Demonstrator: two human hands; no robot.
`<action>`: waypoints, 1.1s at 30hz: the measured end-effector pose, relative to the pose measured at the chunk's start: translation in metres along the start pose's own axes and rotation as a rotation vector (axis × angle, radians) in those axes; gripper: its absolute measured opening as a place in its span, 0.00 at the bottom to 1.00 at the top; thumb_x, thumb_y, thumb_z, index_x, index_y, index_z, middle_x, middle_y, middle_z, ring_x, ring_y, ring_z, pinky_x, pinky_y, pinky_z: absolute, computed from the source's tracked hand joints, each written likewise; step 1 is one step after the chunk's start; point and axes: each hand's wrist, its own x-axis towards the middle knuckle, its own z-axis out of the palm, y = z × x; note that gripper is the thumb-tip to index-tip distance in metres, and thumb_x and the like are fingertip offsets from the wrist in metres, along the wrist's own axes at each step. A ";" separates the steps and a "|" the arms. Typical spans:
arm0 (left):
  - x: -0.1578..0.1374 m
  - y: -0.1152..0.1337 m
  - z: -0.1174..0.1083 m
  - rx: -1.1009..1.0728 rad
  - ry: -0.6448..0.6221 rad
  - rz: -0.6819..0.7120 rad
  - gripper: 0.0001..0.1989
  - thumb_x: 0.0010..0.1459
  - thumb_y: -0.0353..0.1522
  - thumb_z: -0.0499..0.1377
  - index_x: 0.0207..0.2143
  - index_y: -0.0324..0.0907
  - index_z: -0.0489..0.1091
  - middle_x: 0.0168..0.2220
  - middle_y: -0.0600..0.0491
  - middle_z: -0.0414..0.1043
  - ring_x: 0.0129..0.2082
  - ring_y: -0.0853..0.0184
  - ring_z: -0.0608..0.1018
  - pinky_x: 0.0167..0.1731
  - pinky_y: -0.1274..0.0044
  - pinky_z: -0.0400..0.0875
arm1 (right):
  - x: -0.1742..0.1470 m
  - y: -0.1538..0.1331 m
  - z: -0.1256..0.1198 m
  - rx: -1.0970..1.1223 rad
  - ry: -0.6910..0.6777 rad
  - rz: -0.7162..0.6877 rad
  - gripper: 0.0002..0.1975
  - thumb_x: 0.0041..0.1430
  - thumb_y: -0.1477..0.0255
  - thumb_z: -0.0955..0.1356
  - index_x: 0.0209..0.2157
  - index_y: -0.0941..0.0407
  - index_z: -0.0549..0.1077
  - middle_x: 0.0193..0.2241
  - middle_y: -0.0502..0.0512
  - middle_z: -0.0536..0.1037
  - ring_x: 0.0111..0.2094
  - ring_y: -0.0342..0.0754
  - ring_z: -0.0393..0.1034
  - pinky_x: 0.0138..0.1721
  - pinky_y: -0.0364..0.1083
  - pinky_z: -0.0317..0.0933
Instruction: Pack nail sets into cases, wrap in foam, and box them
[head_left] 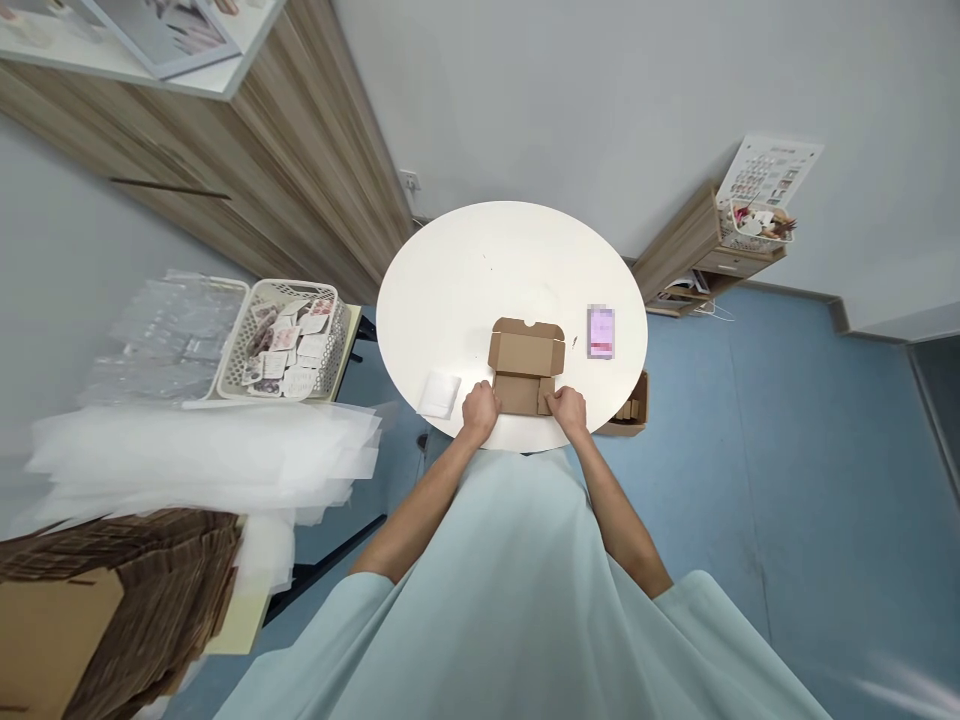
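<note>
A small brown cardboard box (517, 393) lies on the round white table (480, 260), its lid raised and leaning away from me. My left hand (481, 410) is closed on the box's left side, fingers curled at the near corner. At the opposite side, my right hand (568, 409) pinches the right wall, where a flap is folded inward. Nothing shows inside the box. A white packet (439, 395) lies on the table left of my left hand. Beyond my right hand rests a pinkish-purple phone-like rectangle (601, 332), blurred out.
On the left, a stand bears a white basket of small cards (289, 340), clear plastic bags (161, 340), white foam sheets (202, 450) and a stack of flat cardboard (112, 620). An open carton (634, 410) sits under the table's right edge. A wooden cabinet (697, 240) stands at the wall.
</note>
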 end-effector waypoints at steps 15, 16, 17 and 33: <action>0.000 -0.006 0.005 -0.038 0.006 -0.008 0.07 0.70 0.29 0.54 0.46 0.40 0.70 0.48 0.40 0.77 0.47 0.52 0.81 0.42 0.68 0.70 | 0.003 -0.026 0.002 -0.166 -0.057 -0.037 0.15 0.72 0.75 0.64 0.47 0.63 0.82 0.47 0.76 0.82 0.51 0.64 0.80 0.48 0.53 0.69; -0.002 -0.009 0.006 -0.058 0.013 -0.009 0.07 0.71 0.32 0.54 0.46 0.41 0.70 0.48 0.41 0.77 0.47 0.52 0.81 0.42 0.69 0.70 | 0.001 -0.025 0.000 -0.167 -0.056 -0.039 0.15 0.73 0.73 0.64 0.47 0.63 0.82 0.47 0.77 0.82 0.51 0.64 0.79 0.47 0.53 0.69; -0.004 -0.013 0.005 -0.087 0.026 -0.008 0.08 0.72 0.35 0.55 0.47 0.41 0.70 0.48 0.42 0.77 0.47 0.53 0.80 0.43 0.69 0.70 | -0.002 -0.023 -0.002 -0.167 -0.053 -0.038 0.16 0.74 0.70 0.64 0.47 0.64 0.81 0.46 0.77 0.82 0.51 0.65 0.79 0.47 0.53 0.68; -0.012 -0.116 -0.013 -0.060 0.283 -0.375 0.25 0.60 0.45 0.69 0.50 0.40 0.68 0.54 0.38 0.73 0.60 0.44 0.73 0.58 0.58 0.68 | -0.040 0.000 -0.013 0.064 -0.003 -0.009 0.18 0.75 0.61 0.64 0.50 0.57 0.80 0.39 0.65 0.85 0.45 0.59 0.80 0.40 0.48 0.63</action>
